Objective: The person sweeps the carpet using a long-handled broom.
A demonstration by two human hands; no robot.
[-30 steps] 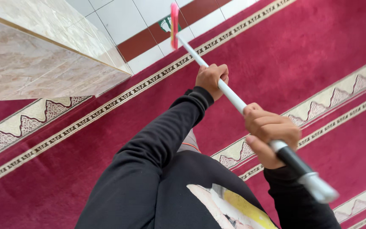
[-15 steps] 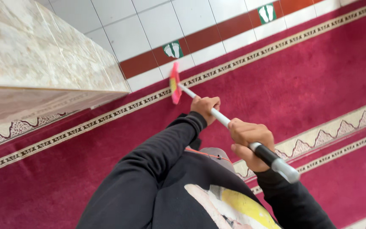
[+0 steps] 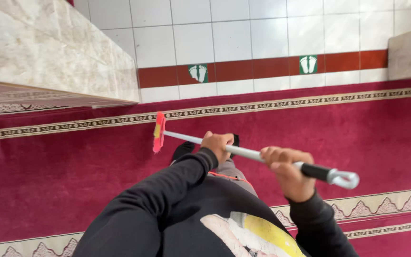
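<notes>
Right hand (image 3: 288, 173) wrapped around broom handle (image 3: 248, 153) near black grip for leverage; left hand (image 3: 219, 145) clamps mid-shaft, steering. I see red broom head (image 3: 158, 132) over red carpet (image 3: 72, 166).

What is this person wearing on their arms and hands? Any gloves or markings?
Both arms are covered to the wrist by long, plain black sleeves of soft fabric, the left sleeve and the right sleeve alike. The cuffs sit snug. The left hand and right hand are bare: no gloves, and no rings or watch show. The black top carries a pale and yellow print on the chest.
</notes>
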